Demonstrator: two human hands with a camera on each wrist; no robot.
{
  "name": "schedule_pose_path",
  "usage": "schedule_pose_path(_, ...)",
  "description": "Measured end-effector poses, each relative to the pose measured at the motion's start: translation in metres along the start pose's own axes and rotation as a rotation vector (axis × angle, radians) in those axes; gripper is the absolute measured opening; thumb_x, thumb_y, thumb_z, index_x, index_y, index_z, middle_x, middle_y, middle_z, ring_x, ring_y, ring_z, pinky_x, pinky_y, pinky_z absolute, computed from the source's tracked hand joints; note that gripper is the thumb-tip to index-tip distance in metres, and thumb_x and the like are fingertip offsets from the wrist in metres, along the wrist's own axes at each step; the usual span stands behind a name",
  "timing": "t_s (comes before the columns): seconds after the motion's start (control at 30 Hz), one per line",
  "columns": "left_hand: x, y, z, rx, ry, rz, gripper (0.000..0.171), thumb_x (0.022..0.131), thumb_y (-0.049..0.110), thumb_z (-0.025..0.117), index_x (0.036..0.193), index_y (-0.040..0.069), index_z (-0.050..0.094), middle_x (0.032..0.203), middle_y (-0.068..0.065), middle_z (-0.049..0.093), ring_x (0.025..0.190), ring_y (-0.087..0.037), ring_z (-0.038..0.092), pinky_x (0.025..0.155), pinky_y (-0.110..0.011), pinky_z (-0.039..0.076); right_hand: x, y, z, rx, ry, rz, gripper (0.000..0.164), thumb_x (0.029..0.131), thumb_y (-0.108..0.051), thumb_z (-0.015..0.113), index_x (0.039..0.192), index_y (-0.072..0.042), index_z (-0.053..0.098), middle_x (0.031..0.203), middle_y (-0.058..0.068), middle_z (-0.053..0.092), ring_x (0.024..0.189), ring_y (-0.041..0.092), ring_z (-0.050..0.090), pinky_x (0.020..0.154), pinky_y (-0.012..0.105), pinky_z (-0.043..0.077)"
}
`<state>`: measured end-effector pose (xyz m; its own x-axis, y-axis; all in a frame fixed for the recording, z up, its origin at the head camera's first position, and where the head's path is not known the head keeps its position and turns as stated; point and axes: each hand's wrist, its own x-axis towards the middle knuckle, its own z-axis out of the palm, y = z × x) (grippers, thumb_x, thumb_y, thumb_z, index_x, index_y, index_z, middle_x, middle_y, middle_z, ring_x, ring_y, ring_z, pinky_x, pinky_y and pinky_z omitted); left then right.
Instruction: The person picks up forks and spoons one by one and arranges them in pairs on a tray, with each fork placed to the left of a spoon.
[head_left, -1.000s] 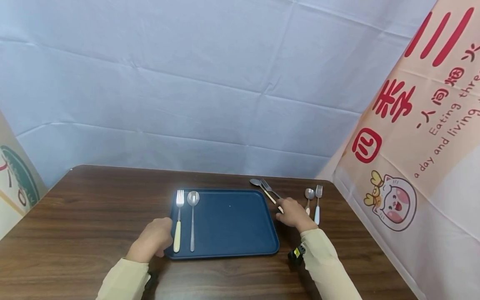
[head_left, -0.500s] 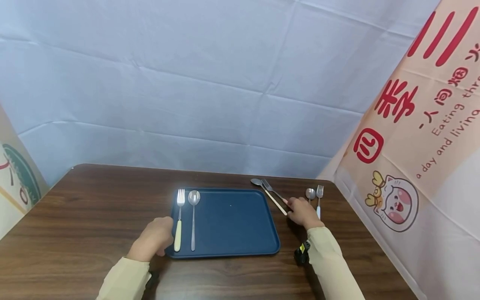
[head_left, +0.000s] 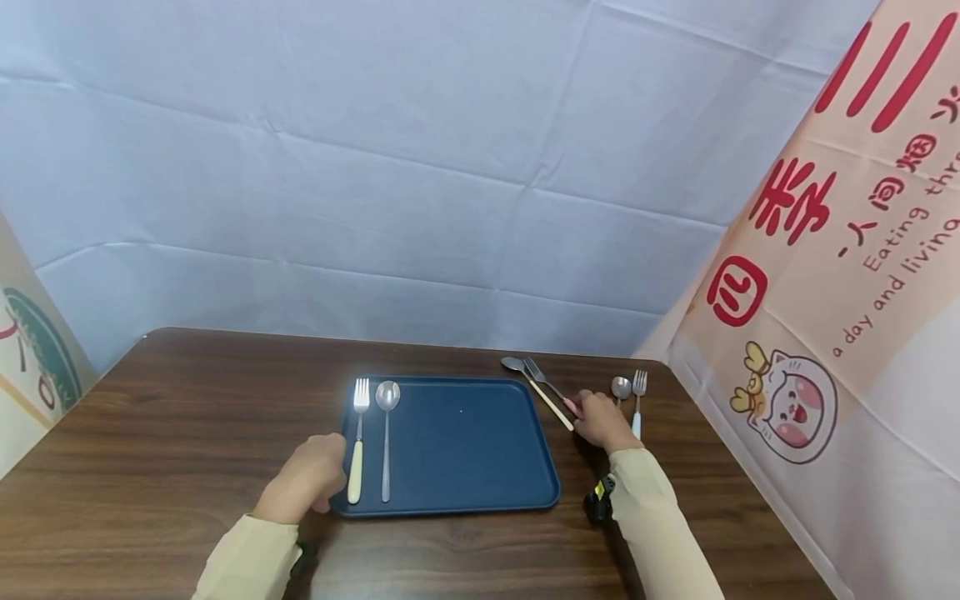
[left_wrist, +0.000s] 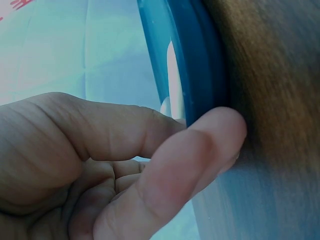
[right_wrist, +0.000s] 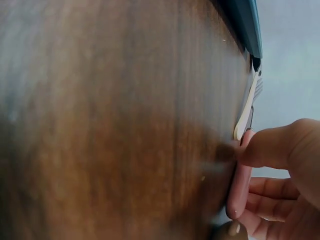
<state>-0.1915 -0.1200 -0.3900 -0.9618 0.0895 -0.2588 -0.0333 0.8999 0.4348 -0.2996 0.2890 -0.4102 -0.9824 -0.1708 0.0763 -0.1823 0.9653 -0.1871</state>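
Evidently, left hand [head_left: 307,477] pinches tray [head_left: 465,450] at 8 o'clock on its rim, presumably for steadiness. Right hand [head_left: 600,419] pinches pink fork [right_wrist: 240,192] by its handle, likely the handiest end; fork lies off tray's 2 o'clock, beside cream-handled spoon [head_left: 550,403].

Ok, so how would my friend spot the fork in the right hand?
Start at the brown table and find the blue tray on it. Just past the tray's right edge, the right hand pinches the fork. Its pink handle sets it apart from the cream-handled spoon beside it.
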Motion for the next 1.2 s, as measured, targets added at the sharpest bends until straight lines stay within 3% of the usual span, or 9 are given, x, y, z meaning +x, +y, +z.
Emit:
schedule_pose_path(0.2, 0.0005, -0.0003, 0.0, 0.001, -0.005, -0.006, 0.02, 0.075, -0.017, 0.056, 0.094, -0.01, 0.056, 0.075, -0.019, 0.052, 0.05, -0.018, 0.056, 0.045, -0.027, 0.047, 0.0027, -0.003, 0.0008, -0.003, -0.037, 0.027, 0.007, 0.074, 0.001, 0.061, 0.078, -0.001, 0.056, 0.072, 0.009, 0.051, 0.069, 0.025, 0.048, 0.064, 0.041, 0.041)
schedule_pose_path(0.33, 0.0011, -0.0001, -0.0001, 0.004, -0.012, -0.008, 0.023, 0.073, -0.019, 0.058, 0.094, -0.011, 0.056, 0.074, -0.016, 0.052, 0.054, -0.02, 0.055, 0.046, -0.028, 0.047, 0.0045, -0.0036, 0.0009, 0.006, -0.085, 0.06, 0.014, 0.075, 0.001, 0.059, 0.067, -0.005, 0.05, 0.065, 0.007, 0.047, 0.061, 0.023, 0.045, 0.06, 0.037, 0.038)
schedule_pose_path(0.5, 0.002, -0.0004, -0.0001, 0.01, -0.02, -0.01, 0.026, 0.071, -0.019, 0.06, 0.095, -0.011, 0.056, 0.074, -0.015, 0.052, 0.057, -0.021, 0.054, 0.047, -0.029, 0.047, 0.005, -0.0052, -0.0003, 0.021, -0.119, 0.075, 0.015, 0.076, 0.002, 0.056, 0.065, -0.006, 0.051, 0.062, 0.007, 0.046, 0.057, 0.021, 0.043, 0.058, 0.036, 0.037)
schedule_pose_path(0.93, 0.001, -0.0006, -0.0007, 0.002, -0.019, -0.009, 0.024, 0.072, -0.019, 0.06, 0.094, -0.01, 0.055, 0.074, -0.015, 0.052, 0.056, -0.021, 0.054, 0.046, -0.029, 0.047, 0.001, -0.0068, -0.0038, 0.07, -0.115, 0.072, 0.008, 0.074, 0.001, 0.059, 0.068, -0.004, 0.058, 0.064, 0.005, 0.051, 0.057, 0.02, 0.045, 0.057, 0.033, 0.039)
schedule_pose_path(1.2, 0.0007, -0.0009, -0.001, 0.005, -0.017, 0.002, 0.025, 0.071, -0.019, 0.06, 0.093, -0.01, 0.055, 0.073, -0.015, 0.051, 0.056, -0.021, 0.054, 0.046, -0.028, 0.047, 0.0011, -0.0037, -0.003, 0.121, -0.115, 0.098, 0.021, 0.074, 0.001, 0.058, 0.055, -0.007, 0.055, 0.051, 0.002, 0.047, 0.048, 0.018, 0.045, 0.049, 0.029, 0.038)
